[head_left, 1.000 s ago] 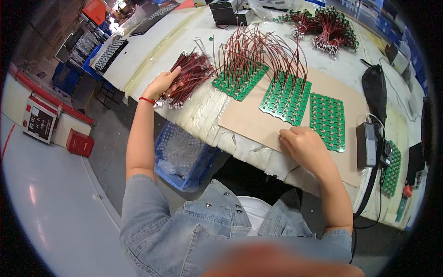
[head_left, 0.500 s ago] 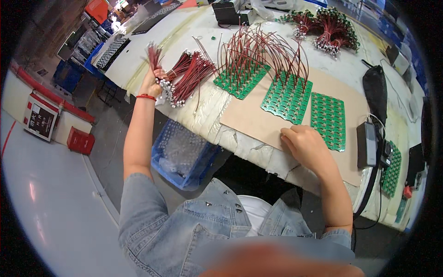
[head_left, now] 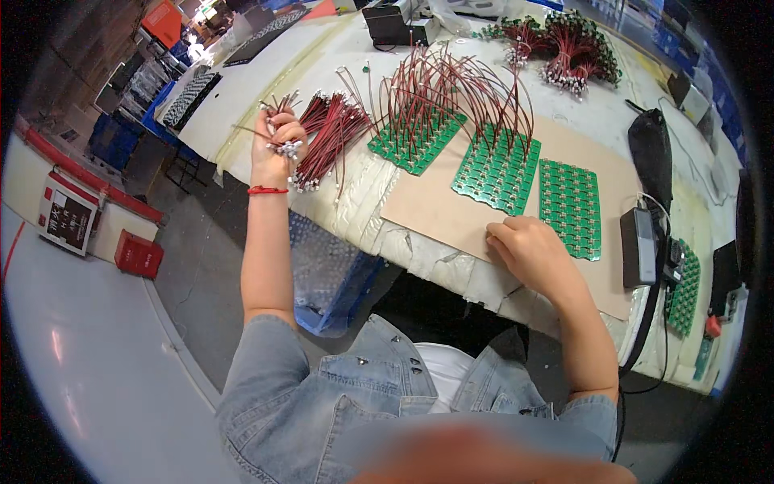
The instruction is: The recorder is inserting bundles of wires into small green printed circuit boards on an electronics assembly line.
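- Head view, clock read from the middle of the picture: left hand (head_left: 270,161) is up around 10:30, fingers curled shut around a small bunch of wires (head_left: 287,149). They're dark red with white connectors, and the ends poke out both above the fingers and on the palm side.
- Left wrist has a red band (head_left: 267,190) on it, fwiw.
- Right at the left hand's 3 o'clock is the loose wire pile (head_left: 332,141), same dark red stuff with white ends, lying on the white surface (head_left: 343,56).
- Right hand (head_left: 524,246) sits out at 3 o'clock, well apart from the left, fingers bent in over the brown cardboard (head_left: 427,214). Can't tell if anything's pinched in there.
- Three green circuit boards lie on or partly over that cardboard. From the right hand: the left board (head_left: 395,149) is at 10:30, the middle board (head_left: 492,181) just beside it at 11, the right board (head_left: 570,210) close by at 1:30.
- Left and middle ones have red wires standing up and arching over, pretty tangled looking tbh. The right one lies flat, rows of small parts showing.
- Big wire bundles (head_left: 568,56) with dark green ends are way off at 1:30.
- Grey-and-black box (head_left: 638,246) stands at 3, near the cardboard's right side.
- Blue crate (head_left: 334,310) is down below the surface, around 7.
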The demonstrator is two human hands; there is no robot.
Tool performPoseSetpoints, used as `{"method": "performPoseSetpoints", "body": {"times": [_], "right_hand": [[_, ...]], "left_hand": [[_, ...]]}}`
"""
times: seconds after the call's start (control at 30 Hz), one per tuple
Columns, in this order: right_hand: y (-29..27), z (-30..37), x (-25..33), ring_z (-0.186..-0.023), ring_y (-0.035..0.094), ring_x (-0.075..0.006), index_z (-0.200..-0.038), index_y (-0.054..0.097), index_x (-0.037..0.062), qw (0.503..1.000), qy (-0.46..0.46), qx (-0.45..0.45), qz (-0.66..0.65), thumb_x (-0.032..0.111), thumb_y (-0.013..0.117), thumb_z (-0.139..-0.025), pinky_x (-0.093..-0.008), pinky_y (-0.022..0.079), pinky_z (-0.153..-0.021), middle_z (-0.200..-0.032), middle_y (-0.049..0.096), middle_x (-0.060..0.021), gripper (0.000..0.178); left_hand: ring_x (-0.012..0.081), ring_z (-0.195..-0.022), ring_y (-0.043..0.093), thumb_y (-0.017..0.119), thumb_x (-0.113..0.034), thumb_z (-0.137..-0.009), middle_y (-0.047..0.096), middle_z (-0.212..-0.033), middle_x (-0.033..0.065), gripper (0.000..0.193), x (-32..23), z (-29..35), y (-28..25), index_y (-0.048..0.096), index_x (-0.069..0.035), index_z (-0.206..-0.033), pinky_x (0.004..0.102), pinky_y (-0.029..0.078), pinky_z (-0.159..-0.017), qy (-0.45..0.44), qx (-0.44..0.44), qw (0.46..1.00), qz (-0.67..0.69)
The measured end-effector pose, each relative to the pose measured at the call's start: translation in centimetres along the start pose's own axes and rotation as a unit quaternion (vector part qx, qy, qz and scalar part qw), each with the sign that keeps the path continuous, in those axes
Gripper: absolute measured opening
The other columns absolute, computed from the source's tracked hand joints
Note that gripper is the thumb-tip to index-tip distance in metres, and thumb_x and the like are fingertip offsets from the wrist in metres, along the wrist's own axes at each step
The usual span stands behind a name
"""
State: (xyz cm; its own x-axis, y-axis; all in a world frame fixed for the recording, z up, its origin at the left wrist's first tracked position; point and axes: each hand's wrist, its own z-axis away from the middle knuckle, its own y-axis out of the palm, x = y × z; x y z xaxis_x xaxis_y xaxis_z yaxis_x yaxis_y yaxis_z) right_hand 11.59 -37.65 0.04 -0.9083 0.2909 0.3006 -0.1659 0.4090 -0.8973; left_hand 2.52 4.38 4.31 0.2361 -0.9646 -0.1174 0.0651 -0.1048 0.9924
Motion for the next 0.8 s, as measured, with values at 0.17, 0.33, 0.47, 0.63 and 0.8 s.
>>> {"method": "performPoseSetpoints", "body": {"times": [0.17, 0.33, 0.47, 0.63, 0.8], "right_hand": [[-0.2, -0.2, -0.1, -0.07, 0.06, -0.0329, -0.076, 0.059, 0.002, 1.0, 0.011, 0.006, -0.025, 0.014, 0.058, -0.081, -0.0432, 0.049, -0.063, -0.07, 0.059, -0.0141, 0.013], [-0.4, -0.4, -0.4, -0.074, 0.061, -0.0331, -0.09, 0.065, 0.0018, 0.997, 0.02, 0.029, -0.071, 0.013, 0.06, -0.084, -0.0409, 0.049, -0.065, -0.079, 0.063, -0.0159, 0.014], [-1.8, -1.0, -0.4, -0.075, 0.062, -0.032, -0.092, 0.065, 0.0016, 0.998, 0.012, 0.002, -0.054, 0.009, 0.061, -0.083, -0.0396, 0.05, -0.066, -0.081, 0.064, -0.0156, 0.012], [-6.6, -4.1, -1.5, -0.072, 0.063, -0.0304, -0.094, 0.064, 0.0022, 0.995, 0.037, -0.068, -0.059, 0.01, 0.059, -0.084, -0.037, 0.05, -0.062, -0.082, 0.064, -0.0164, 0.013], [-10.2, -11.1, -6.3, -0.059, 0.057, -0.0164, -0.094, 0.065, -0.0023, 0.973, 0.115, -0.191, -0.066, 0.013, 0.06, -0.087, -0.0294, 0.046, -0.058, -0.071, 0.063, -0.0154, 0.017]], "left_hand": [[0.009, -0.046, 0.036, 0.042, -0.038, -0.096, 0.051, -0.065, 0.0002, 0.045, 3.3, -0.6, -0.1, 0.053, 0.005, -0.096, 0.0243, 0.032, -0.046, -0.004, 0.041, 0.999, 0.006], [0.0109, -0.049, 0.034, 0.03, -0.061, -0.091, 0.053, -0.072, 0.0007, 0.069, 5.6, 0.6, -0.1, 0.055, 0.003, -0.099, 0.0265, 0.031, -0.049, 0.026, 0.027, 0.996, -0.075], [0.0109, -0.048, 0.031, 0.032, -0.074, -0.083, 0.053, -0.074, 0.0023, 0.081, 6.5, 2.6, 1.0, 0.054, 0.002, -0.099, 0.0263, 0.029, -0.047, 0.106, -0.008, 0.985, -0.133], [0.0065, -0.042, 0.025, 0.05, -0.042, -0.094, 0.046, -0.062, -0.0028, 0.04, 5.6, 1.7, -0.4, 0.058, -0.003, -0.093, 0.0212, 0.025, -0.042, 0.094, -0.01, 0.993, -0.073], [0.004, -0.041, 0.028, 0.045, -0.025, -0.099, 0.027, -0.052, -0.007, 0.019, 8.7, 0.3, -4.7, 0.052, -0.008, -0.099, 0.0206, 0.025, -0.039, 0.186, -0.013, 0.945, -0.27]]}}
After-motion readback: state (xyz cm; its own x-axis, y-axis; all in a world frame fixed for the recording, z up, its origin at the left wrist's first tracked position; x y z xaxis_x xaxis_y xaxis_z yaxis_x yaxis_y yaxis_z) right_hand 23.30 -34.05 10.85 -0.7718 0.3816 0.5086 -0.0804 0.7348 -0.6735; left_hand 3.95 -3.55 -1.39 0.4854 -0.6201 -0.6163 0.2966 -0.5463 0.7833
